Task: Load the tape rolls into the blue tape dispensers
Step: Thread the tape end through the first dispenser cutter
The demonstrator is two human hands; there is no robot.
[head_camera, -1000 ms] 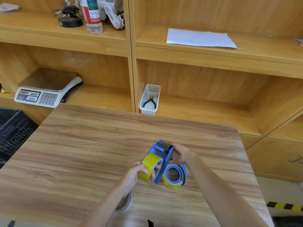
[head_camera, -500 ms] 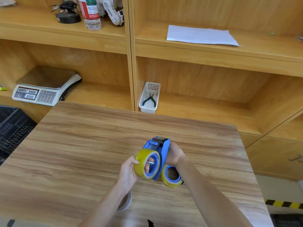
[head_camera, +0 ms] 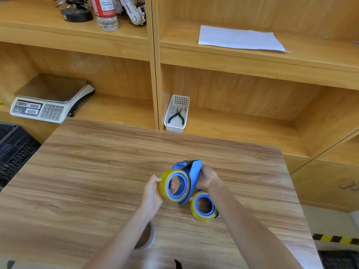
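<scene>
I hold a blue tape dispenser (head_camera: 194, 171) above the wooden table (head_camera: 97, 171). My right hand (head_camera: 206, 177) grips its right side. A yellow tape roll (head_camera: 165, 183) sits around the dispenser's blue hub, and my left hand (head_camera: 153, 191) holds that roll by its left edge. A second blue dispenser with a yellow roll (head_camera: 204, 207) on its hub lies on the table just right of and below the held one, partly under my right forearm. Another roll (head_camera: 146, 237), brownish with a white rim, lies on the table under my left forearm, mostly hidden.
Wooden shelves stand behind the table. They hold a weighing scale (head_camera: 48, 100), a white basket with pliers (head_camera: 176, 115), a sheet of paper (head_camera: 240, 38) and a water bottle (head_camera: 105, 12). A black crate (head_camera: 13, 148) stands left of the table.
The yellow roll has turned to face me and now sits around the dispenser's hub, where before it was held tilted against the frame. Both hands moved slightly with the dispenser.
</scene>
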